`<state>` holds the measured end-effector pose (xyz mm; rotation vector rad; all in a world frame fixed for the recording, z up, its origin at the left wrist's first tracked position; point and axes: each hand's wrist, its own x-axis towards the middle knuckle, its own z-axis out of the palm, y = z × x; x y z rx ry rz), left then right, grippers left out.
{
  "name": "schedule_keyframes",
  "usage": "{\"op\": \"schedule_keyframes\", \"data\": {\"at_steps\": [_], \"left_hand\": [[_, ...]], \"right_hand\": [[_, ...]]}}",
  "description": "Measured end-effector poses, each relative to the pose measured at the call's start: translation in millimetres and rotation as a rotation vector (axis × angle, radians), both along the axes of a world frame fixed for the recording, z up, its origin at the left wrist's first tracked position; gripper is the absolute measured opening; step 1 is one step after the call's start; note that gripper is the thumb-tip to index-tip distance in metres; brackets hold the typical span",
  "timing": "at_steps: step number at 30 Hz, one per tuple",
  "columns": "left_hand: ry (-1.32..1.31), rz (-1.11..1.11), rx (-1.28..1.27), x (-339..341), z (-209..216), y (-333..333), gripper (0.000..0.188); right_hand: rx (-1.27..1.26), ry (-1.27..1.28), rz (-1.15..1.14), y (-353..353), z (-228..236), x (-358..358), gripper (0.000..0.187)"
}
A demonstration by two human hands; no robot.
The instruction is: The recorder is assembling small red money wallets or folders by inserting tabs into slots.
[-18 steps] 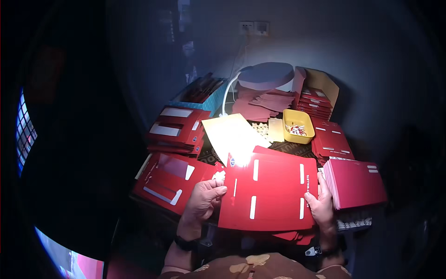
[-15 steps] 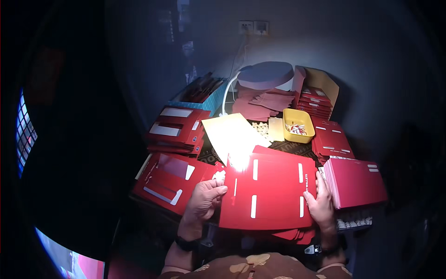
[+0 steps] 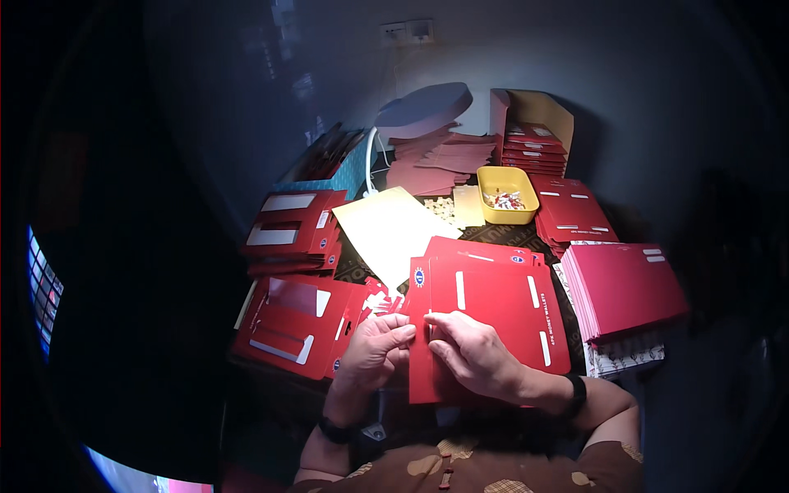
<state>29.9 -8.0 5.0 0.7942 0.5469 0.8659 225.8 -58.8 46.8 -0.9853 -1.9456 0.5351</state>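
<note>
Looking down from the head camera onto a dim, crowded table [image 3: 411, 415]. Front and centre, a flat red card sheet [image 3: 493, 312] with white slots, lying just before the body on top of more red sheets. Left hand [image 3: 376, 349] curled at the sheet's left edge, fingertips [image 3: 404, 330] pinching that edge — thumb and forefinger pressed together on it. Right hand [image 3: 472, 355] laid palm-down across the lower left part of the sheet, fingers bent and bunched, tips meeting the left hand's right at the edge; cannot tell whether pinching or only pressing. Dark wristbands on both wrists. To the left, an opened red folder with window cut-outs [image 3: 296, 324], lying flat, touching the sheet's neighbourhood at small red-and-white scraps [image 3: 380, 300]. Behind that, a stack of red window pieces [image 3: 292, 230]. Centre, beyond the sheet, a pale yellow paper [image 3: 386, 226], slightly askew. Further back — a yellow tray [image 3: 507, 195] holding small bits, with red stacks [image 3: 569, 212] just beside it. On the right, a thick pile of pinkish-red sheets [image 3: 625, 287], fanned at its edge. At the far back, a brown carton [image 3: 538, 111] holding more red pieces, and a round grey lid-like shape [image 3: 431, 107].
</note>
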Motion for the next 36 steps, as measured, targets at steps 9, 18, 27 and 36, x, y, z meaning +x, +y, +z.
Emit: {"op": "schedule_keyframes", "data": {"at_steps": [9,18,27,36], "left_hand": [[-0.056,-0.077,-0.032,14.8,3.3,-3.8,0.011],[-0.059,-0.030,-0.023,19.1,2.1,-2.2,0.008],[-0.082,-0.015,0.023,22.3,6.5,-4.1,0.009],[-0.032,0.017,0.002,20.7,1.7,-4.9,0.009]], "right_hand": [[-0.051,-0.007,-0.073,-1.8,2.3,2.0,0.030],[0.014,-0.028,-0.095,3.6,-3.7,0.2,0.022],[0.041,-0.040,-0.100,6.2,-2.6,-3.4,0.019],[0.020,-0.052,-0.132,8.9,2.5,-8.2,0.013]]}}
